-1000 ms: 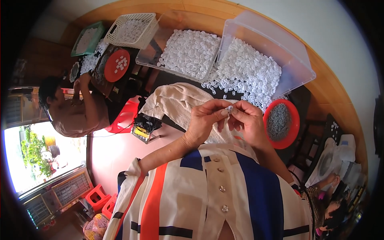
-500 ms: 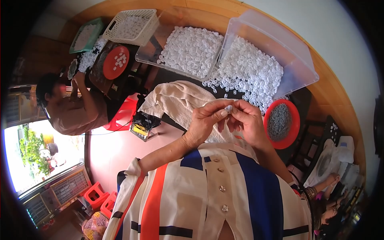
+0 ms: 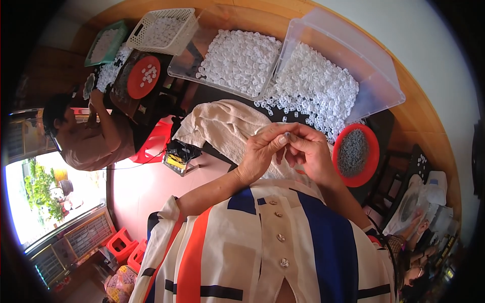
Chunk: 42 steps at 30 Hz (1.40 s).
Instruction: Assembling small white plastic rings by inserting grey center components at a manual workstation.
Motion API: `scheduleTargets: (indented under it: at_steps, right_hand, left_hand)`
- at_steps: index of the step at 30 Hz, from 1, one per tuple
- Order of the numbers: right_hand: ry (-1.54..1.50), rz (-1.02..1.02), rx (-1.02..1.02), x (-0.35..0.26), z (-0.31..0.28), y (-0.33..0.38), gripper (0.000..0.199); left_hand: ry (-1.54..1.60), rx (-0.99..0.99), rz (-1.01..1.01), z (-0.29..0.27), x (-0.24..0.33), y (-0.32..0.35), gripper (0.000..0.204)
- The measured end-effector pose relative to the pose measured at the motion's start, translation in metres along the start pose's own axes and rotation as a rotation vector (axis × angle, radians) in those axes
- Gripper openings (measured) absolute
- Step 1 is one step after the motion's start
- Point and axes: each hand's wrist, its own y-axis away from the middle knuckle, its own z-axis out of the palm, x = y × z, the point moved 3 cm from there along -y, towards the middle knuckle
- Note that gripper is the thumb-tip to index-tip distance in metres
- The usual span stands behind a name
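Note:
My left hand (image 3: 260, 154) and my right hand (image 3: 314, 154) meet in front of my chest, fingertips pinched together. Between them is a small white plastic piece (image 3: 287, 135) with a greyish spot, mostly covered by the fingers. Under and beyond the hands a beige cloth (image 3: 222, 121) drapes over the dark table edge. Many loose white plastic pieces (image 3: 323, 86) spill from a clear bin (image 3: 374, 76) lying on its side. Close to my right hand, a red bowl (image 3: 373, 161) holds a heap of tiny grey parts (image 3: 352, 152).
Another clear bin (image 3: 184, 73) of white pieces stands at the back. Farther left are a cream basket (image 3: 177, 48), a green basket (image 3: 119, 50) and a red plate (image 3: 136, 90). A person (image 3: 96, 134) works there beside a red stool (image 3: 154, 146). More people (image 3: 417, 257) are at lower right.
My fingertips have closed further over the small white piece, so less of it shows. Both hands otherwise stay in nearly the same place.

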Motion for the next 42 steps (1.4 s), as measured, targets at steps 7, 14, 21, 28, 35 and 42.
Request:
scheduleTargets:
  at_steps: [7,14,21,28,35,42]
  right_hand:
    - [-0.106,0.012,-0.055,0.006,-0.003,-0.007,0.021]
    - [-0.147,0.048,-0.056,0.011,0.004,-0.009,0.022]
    - [-0.087,0.034,-0.067,0.008,0.013,-0.018,0.018]
    - [0.077,0.141,-0.007,0.024,0.009,-0.045,0.01]
    - [0.153,-0.253,0.165,-0.033,0.02,-0.119,0.013]
    - [0.157,-0.255,0.529,0.013,-0.062,-0.067,0.015]
  left_hand:
    - [0.145,-0.021,-0.054,0.0,-0.004,-0.003,0.036]
    - [0.196,0.005,-0.067,-0.005,-0.009,-0.001,0.035]
    - [0.187,0.071,-0.099,-0.013,-0.015,0.002,0.036]
    - [0.273,0.254,-0.114,-0.023,-0.009,0.009,0.046]
    - [0.195,0.426,-0.27,-0.075,-0.039,0.022,0.044]
    - [0.168,0.584,-0.514,-0.096,-0.091,0.057,0.026]
